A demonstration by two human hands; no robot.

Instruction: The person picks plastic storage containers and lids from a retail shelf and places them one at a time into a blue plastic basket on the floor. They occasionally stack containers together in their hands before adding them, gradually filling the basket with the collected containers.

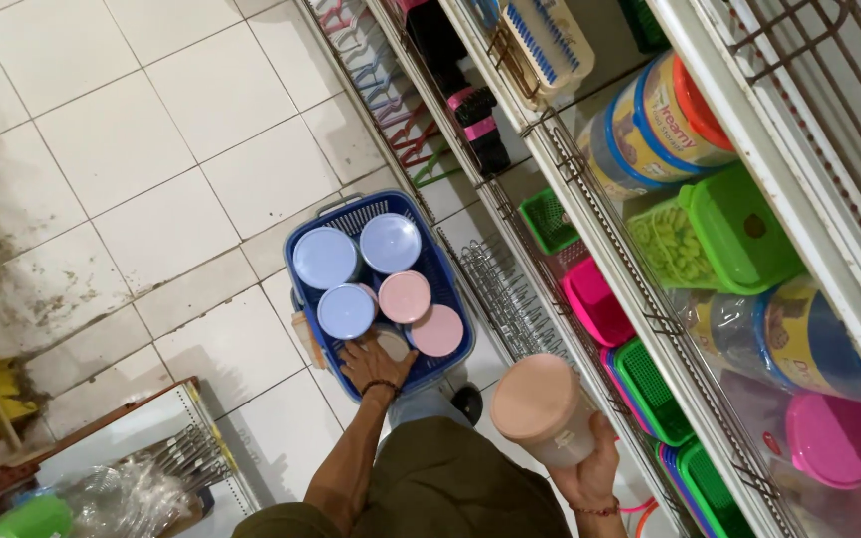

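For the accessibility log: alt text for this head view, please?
Seen from above, a person's left hand reaches into a blue basket of blue- and pink-lidded jars on a white tiled floor, while the right hand holds a pink-lidded jar. Shelves of colourful plastic containers run along the right.

Blue basket full of lidded tubs on the shop floor

Left hand (375, 365) reaches into the blue basket (450, 289), touching what looks like a beige lid (391, 342). Right hand (590, 468) grips a clear container with a pink lid (540, 403) beside the wire shelves (650, 319).
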